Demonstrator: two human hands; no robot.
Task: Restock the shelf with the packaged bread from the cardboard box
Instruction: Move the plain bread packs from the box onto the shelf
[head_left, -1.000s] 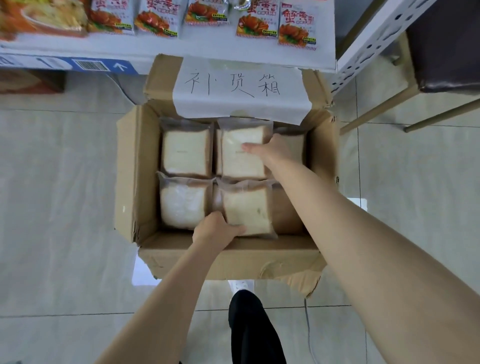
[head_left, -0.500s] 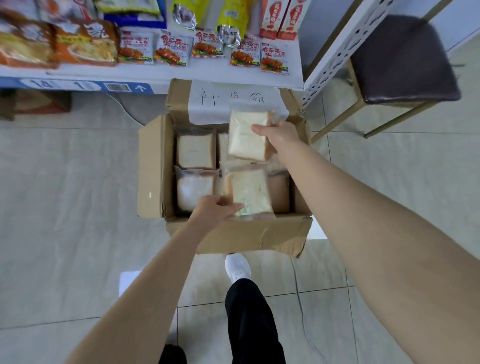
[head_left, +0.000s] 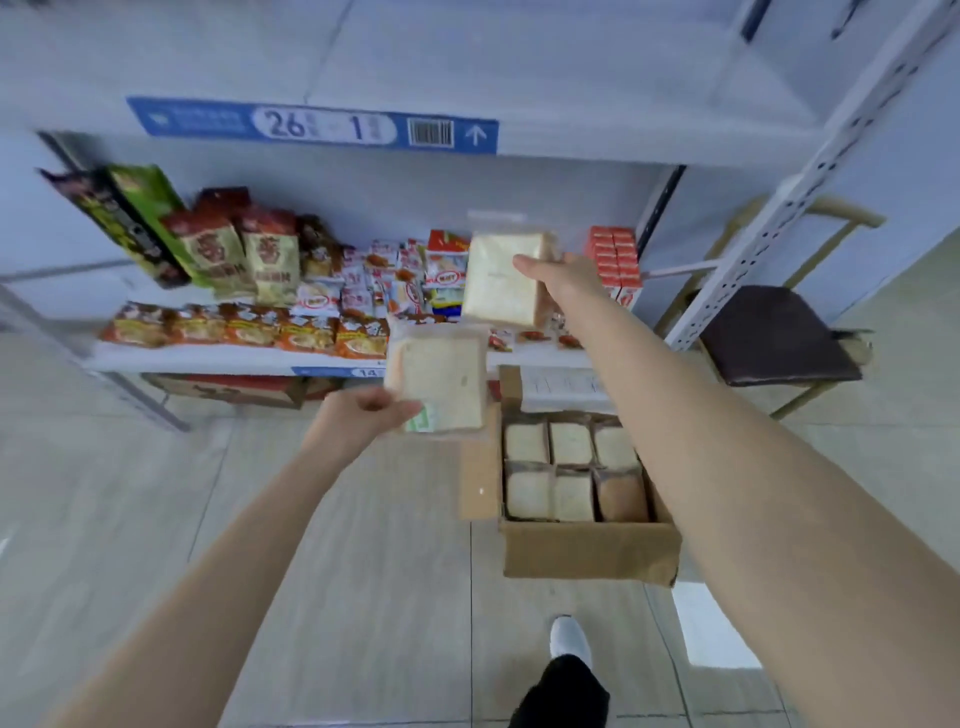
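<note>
My right hand (head_left: 563, 280) grips a clear-wrapped pack of sliced bread (head_left: 501, 278), held up in front of the stocked lower shelf (head_left: 218, 358). My left hand (head_left: 358, 421) holds a second bread pack (head_left: 441, 387) by its lower corner, lower and to the left, over the floor in front of the shelf edge. The open cardboard box (head_left: 587, 553) stands on the floor below my right arm, with several more bread packs (head_left: 571, 470) packed in rows inside it.
The lower shelf carries many snack bags (head_left: 234, 254) and red cartons (head_left: 615, 260). An upper shelf edge with a blue label strip (head_left: 311, 124) runs above. A perforated white upright (head_left: 779, 208) and a dark-seated chair (head_left: 769, 338) stand at right. My shoe (head_left: 569, 636) is on the tiled floor.
Both hands have lifted a bread pack each out of the box and up toward the shelf. The view has risen from the box to the shelving.
</note>
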